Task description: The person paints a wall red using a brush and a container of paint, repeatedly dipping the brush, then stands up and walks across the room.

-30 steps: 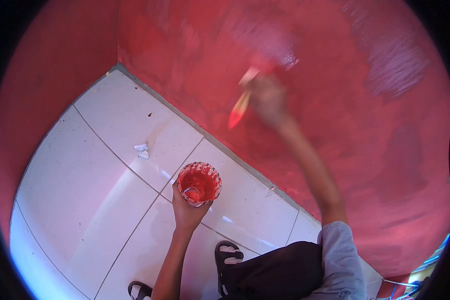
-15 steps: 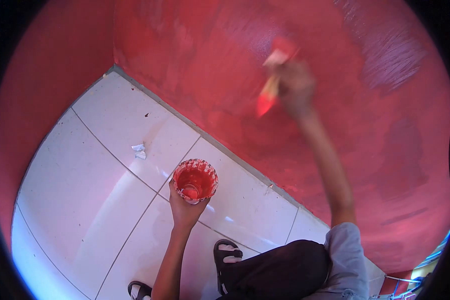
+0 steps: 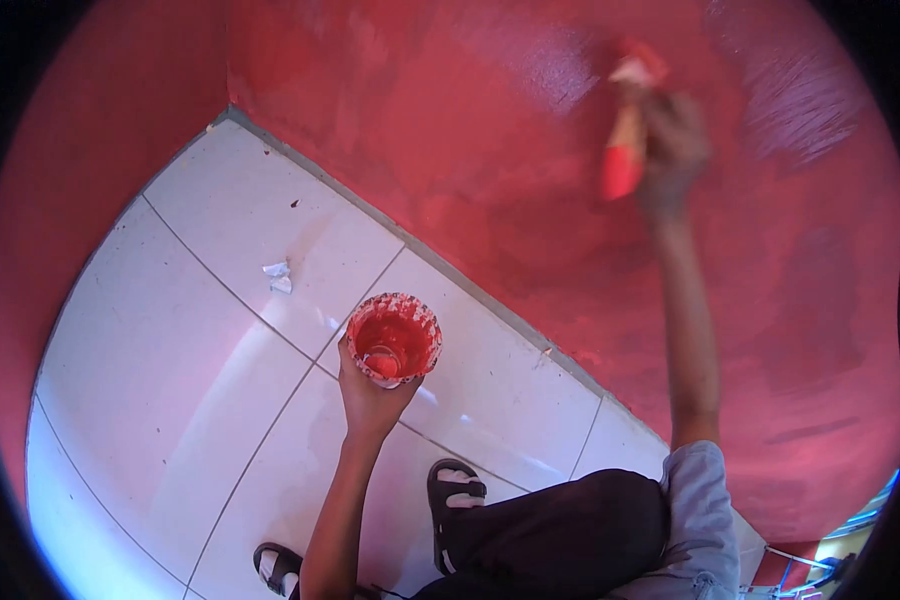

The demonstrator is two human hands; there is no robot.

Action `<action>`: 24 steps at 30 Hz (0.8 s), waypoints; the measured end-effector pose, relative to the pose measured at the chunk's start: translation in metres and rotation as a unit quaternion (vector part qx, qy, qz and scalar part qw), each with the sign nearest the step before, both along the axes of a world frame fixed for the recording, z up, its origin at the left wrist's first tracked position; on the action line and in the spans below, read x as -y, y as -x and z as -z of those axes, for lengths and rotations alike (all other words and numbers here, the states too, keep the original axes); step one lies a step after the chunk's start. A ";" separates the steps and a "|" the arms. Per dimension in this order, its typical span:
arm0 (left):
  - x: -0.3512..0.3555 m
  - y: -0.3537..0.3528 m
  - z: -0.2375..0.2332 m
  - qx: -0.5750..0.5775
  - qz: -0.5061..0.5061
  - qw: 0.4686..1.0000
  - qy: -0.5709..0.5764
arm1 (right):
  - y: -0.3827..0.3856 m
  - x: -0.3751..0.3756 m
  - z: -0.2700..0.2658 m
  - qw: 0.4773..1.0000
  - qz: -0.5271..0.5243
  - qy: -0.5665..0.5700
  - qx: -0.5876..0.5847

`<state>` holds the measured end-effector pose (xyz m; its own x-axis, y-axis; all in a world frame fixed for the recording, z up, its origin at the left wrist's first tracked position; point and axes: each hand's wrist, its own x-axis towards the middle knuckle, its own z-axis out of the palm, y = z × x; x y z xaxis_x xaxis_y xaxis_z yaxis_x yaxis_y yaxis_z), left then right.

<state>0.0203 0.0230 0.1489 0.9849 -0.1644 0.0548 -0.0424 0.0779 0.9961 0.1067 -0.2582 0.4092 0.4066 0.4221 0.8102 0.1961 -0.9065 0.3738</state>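
Observation:
My left hand (image 3: 375,400) is wrapped round a paint-smeared cup (image 3: 395,340) with red paint inside, held above the tiled floor. Up at the red wall (image 3: 530,200), my right hand (image 3: 675,140) grips a paintbrush (image 3: 627,130) by its wooden handle, which has a red end. The bristle end of the brush points up and is coated red; it is blurred, so whether it touches the wall is unclear. Wet, shiny streaks show on the wall on both sides of the brush.
White floor tiles (image 3: 240,390) meet the wall along a grey edge. Small white scraps (image 3: 279,277) lie on the floor. My sandalled feet (image 3: 457,490) are below, beside my bent knee. Thin rails or cables (image 3: 805,562) show at the lower right.
My right hand and the brush have moved right and slightly up along the wall. The cup in my left hand sits slightly higher in view.

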 end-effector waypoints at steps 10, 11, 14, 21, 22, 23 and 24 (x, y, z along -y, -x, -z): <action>-0.003 -0.002 -0.011 0.019 -0.002 1.000 -0.020 | 0.017 0.006 0.081 0.981 -0.010 -0.089 -0.174; 0.000 0.000 -0.007 0.033 -0.011 0.999 -0.027 | 0.017 0.013 0.043 0.993 -0.019 -0.065 -0.092; 0.003 0.002 -0.003 0.008 -0.003 1.000 -0.010 | 0.026 0.004 -0.003 0.999 -0.025 -0.020 0.036; -0.012 -0.008 -0.012 0.006 0.042 0.999 0.033 | 0.038 -0.023 0.156 0.942 0.052 0.035 -0.330; -0.014 -0.008 -0.017 0.006 0.046 0.998 0.031 | 0.038 -0.019 0.156 0.948 0.037 -0.001 -0.317; -0.015 -0.009 -0.019 0.007 0.049 0.998 0.027 | 0.038 -0.010 0.150 0.952 0.020 -0.039 -0.303; -0.015 -0.009 -0.018 0.003 0.048 0.999 0.024 | 0.037 -0.007 0.135 0.954 0.002 -0.077 -0.290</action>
<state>0.0294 0.0381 0.1669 0.9644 -0.2544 0.0718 -0.0394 0.1304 0.9907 0.0698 -0.2507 0.2737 0.8068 0.3137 0.5006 0.3257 -0.9432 0.0661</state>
